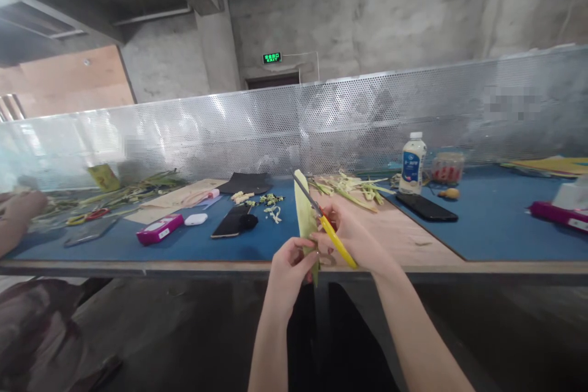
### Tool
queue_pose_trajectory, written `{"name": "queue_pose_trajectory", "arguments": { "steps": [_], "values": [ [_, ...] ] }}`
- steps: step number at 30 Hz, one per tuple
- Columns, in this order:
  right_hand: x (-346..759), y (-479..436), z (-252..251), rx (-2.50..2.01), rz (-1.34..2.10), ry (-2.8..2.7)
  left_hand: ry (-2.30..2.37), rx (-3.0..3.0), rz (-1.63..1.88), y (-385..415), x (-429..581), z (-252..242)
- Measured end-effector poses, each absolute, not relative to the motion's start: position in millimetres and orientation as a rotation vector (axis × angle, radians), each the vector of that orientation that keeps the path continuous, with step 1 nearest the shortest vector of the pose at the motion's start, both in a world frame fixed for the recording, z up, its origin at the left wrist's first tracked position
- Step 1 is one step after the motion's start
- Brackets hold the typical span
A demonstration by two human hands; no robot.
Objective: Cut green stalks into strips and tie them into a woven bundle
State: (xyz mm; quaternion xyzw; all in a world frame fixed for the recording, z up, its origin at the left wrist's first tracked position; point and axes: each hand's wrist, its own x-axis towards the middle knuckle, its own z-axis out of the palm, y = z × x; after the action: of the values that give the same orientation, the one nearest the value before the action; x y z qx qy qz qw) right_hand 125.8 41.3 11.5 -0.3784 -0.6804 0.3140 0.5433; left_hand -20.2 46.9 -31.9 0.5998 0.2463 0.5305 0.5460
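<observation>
A long pale green leaf strip, like a corn husk (302, 211), stands upright over the table's front edge. My left hand (290, 266) pinches its lower part between thumb and fingers. My right hand (351, 233) is wrapped round scissors (340, 246) with a yellow and red handle. Their dark blades point up and to the left, across the upper part of the strip. The right fingertips also reach the strip, close to the left fingers. Behind my hands, a pile of cut husk strips (356, 188) lies on the wooden board (404, 236).
On the blue mat (496, 220) are a black phone (427, 207), a white bottle (413, 165) and a jar (448, 166). To the left lie a dark phone (233, 222), a white case (196, 219) and a magenta box (160, 229). Another person's hand (21, 214) is far left.
</observation>
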Motion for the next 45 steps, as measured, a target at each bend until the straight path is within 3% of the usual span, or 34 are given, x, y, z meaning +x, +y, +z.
{"name": "queue_pose_trajectory", "arguments": {
  "steps": [9, 24, 34, 45],
  "values": [
    [116.7, 38.9, 9.8, -1.000, 0.571, -1.476, 0.661, 1.411, 1.324, 43.6, -17.2, -28.4],
    [121.3, 32.3, 24.6, -0.984, 0.595, -1.621, 0.491, 1.398, 1.184, 40.6, -21.8, -25.1],
    [129.6, 64.3, 56.9, -0.977, 0.624, -1.460, 0.432, 1.381, 1.275, 87.4, 1.3, -1.2],
    [133.1, 24.8, 15.1, -1.097, 0.732, -1.136, 0.415, 1.345, 1.617, 102.5, 2.2, 28.1]
  ]
}}
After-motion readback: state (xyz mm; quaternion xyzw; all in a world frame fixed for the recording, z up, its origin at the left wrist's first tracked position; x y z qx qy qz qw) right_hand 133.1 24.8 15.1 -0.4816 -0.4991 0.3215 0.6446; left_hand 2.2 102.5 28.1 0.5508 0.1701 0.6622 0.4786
